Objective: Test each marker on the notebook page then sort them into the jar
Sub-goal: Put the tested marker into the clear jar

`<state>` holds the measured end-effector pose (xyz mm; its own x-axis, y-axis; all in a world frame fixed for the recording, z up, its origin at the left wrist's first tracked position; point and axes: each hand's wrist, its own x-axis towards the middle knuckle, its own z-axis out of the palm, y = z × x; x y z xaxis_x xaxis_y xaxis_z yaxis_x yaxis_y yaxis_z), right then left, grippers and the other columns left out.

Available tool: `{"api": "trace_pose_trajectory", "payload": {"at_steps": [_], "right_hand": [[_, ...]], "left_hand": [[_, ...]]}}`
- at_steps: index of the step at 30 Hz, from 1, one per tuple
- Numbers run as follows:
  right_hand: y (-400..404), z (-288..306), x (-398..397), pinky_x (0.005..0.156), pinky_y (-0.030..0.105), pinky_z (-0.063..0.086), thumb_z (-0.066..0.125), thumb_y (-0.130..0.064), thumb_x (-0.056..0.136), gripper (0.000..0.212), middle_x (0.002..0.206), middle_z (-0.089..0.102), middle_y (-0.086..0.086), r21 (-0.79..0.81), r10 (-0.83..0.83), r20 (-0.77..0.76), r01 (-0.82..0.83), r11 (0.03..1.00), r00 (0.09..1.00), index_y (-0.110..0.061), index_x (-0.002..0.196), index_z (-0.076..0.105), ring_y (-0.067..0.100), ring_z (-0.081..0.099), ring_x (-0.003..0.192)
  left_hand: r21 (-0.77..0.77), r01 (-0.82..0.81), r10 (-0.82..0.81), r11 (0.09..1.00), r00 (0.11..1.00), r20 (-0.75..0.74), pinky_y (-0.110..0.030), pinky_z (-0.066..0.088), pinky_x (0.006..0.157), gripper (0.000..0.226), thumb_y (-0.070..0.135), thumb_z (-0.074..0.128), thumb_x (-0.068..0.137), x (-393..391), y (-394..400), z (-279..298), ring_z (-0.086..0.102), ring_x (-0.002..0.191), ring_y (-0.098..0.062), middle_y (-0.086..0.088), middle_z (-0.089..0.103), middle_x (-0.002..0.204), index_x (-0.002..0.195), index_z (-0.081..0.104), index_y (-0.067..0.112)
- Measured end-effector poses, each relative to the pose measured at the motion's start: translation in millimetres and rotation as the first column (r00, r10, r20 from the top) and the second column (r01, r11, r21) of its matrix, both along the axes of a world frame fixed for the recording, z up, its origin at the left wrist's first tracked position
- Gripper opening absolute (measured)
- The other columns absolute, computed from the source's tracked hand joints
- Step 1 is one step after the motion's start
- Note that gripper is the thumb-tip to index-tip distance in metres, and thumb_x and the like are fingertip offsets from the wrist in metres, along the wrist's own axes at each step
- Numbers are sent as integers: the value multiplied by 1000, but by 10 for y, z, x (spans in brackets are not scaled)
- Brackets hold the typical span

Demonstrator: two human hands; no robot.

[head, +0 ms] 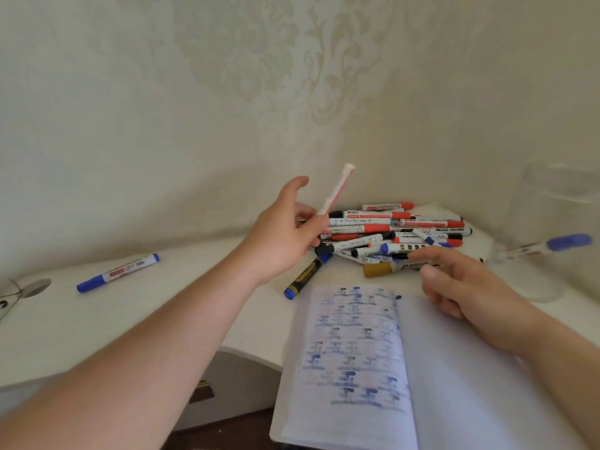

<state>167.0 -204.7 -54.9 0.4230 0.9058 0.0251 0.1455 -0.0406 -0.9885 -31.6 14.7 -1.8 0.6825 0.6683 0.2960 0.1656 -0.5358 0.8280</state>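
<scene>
Markers (394, 233) lie heaped at the desk's (136, 316) back edge against the wall, so plenty remain untested, though the notebook (357, 349) at the front edge is full of blue scribbles. Left hand (282, 235) pinches a red marker (336, 190) upright above the heap. Right hand (461, 287) hovers with fingers loose over the notebook, and a blue marker (552, 245) sits in the jar (552, 222) at the right edge.

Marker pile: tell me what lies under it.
The marker pile rests on a white table, with a gold-capped marker at its front. Markers buried beneath are hidden.
</scene>
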Motion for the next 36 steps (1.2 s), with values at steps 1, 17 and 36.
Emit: {"api": "trace_pose_trajectory", "payload": {"at_steps": [1, 17, 36], "right_hand": [[-9, 0, 0, 51, 23, 38, 79, -90, 50, 83, 74, 50, 7, 9, 10, 17, -11, 1000, 1000, -45, 119, 70, 17, 45, 66], [55, -94, 133, 56, 35, 28, 23, -91, 86, 68, 66, 50, 4, 15, -5, 24, 4, 1000, 1000, -61, 137, 55, 19, 37, 60], [123, -28, 104, 44, 25, 31, 72, -14, 94, 22, 62, 59, 5, -13, -279, -37, 279, 960, 959, -21, 74, 65, 18, 45, 52]], "left_hand": [[49, 80, -79, 996, 996, -30, -37, 58, 89, 47, 30, 65, 100, 138, -167, 15, 72, 93, -9, 9, 73, 112, 144, 50, 34], [151, 538, -488, 829, 829, -274, -34, 50, 100, 26, 32, 45, 110, 797, -796, -428, 66, 106, -2, 17, 72, 107, 133, 54, 40], [469, 395, -93, 790, 833, -546, -23, 44, 64, 42, 71, 32, 96, 370, -729, -673, 59, 90, -2, 21, 69, 98, 135, 48, 67]]}}
